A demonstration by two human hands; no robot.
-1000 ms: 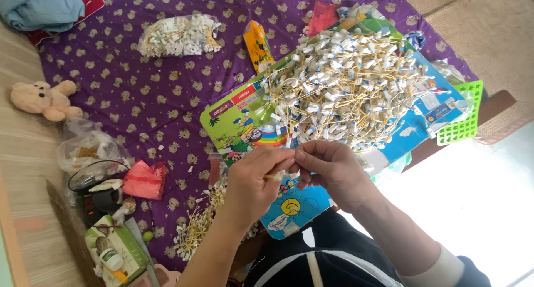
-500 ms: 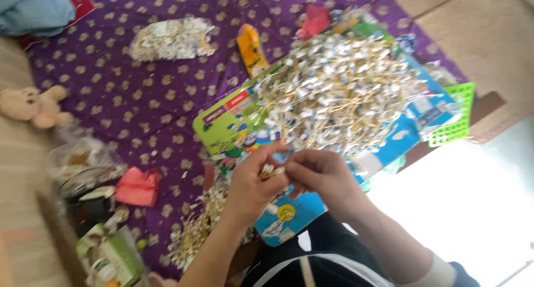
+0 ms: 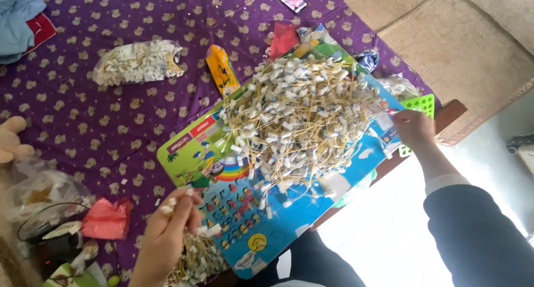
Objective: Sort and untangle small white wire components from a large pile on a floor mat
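we take the colourful picture board [image 3: 222, 170] as our landmark. heaped on its upper half lies the big pile of string tags [image 3: 300, 120], small white paper labels on yellowish cords, tangled together.

our left hand [image 3: 167, 237] sits at the board's lower left edge, fingers pinched closed round a small bunch of finished tags [image 3: 175, 201], white ends poking up above the knuckles. just below that hand, off the board's lower corner, lies a smaller heap of tags [image 3: 197, 259] on the purple cloth [image 3: 111, 125].

our right hand [image 3: 414, 128] is at the board's far right edge, beside the green plastic basket [image 3: 420, 106]. its fingers curl at the rim of the pile, but we cannot tell whether they grip a tag or only touch the heap.

we judge the step in hand to be drawing fresh tags from the pile while the left keeps its gathered bunch. the next move, as we read it, calls for teasing one cord free without dragging its tangled neighbours off the board, then bringing it across to the bunch.

well above the board's left side lies a clear bag of tags [image 3: 136, 62]; an orange packet [image 3: 222, 70] lies just above the board's top edge.
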